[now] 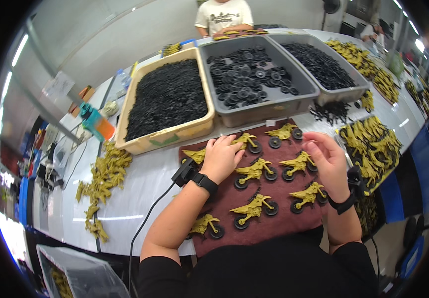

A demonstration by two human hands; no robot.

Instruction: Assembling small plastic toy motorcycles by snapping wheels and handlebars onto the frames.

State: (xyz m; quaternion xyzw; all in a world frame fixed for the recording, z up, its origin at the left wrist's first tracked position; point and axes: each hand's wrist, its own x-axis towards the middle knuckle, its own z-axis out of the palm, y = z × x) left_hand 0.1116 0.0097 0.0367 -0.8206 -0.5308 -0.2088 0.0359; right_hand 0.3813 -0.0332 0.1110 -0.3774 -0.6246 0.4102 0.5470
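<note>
Several yellow toy motorcycles with black wheels lie in rows on a dark red cloth (224,248). My left hand (219,158) rests, fingers apart, over the cloth's far left part; its fingertips touch or cover the rear of one toy motorcycle (248,142), and another (193,156) lies partly under the hand. My right hand (327,158) has thumb and forefinger drawn together just right of a black wheel (297,134) on the far right toy motorcycle (281,132). Whatever sits between those fingertips is too small or hidden to make out.
Beyond the cloth stand a cream tub (165,136) of black parts, a grey tub (269,109) of wheels and another grey tub (346,93). Yellow parts lie in piles left (106,169) and right (373,149). A teal bottle (93,119) stands left; a person (224,17) is opposite.
</note>
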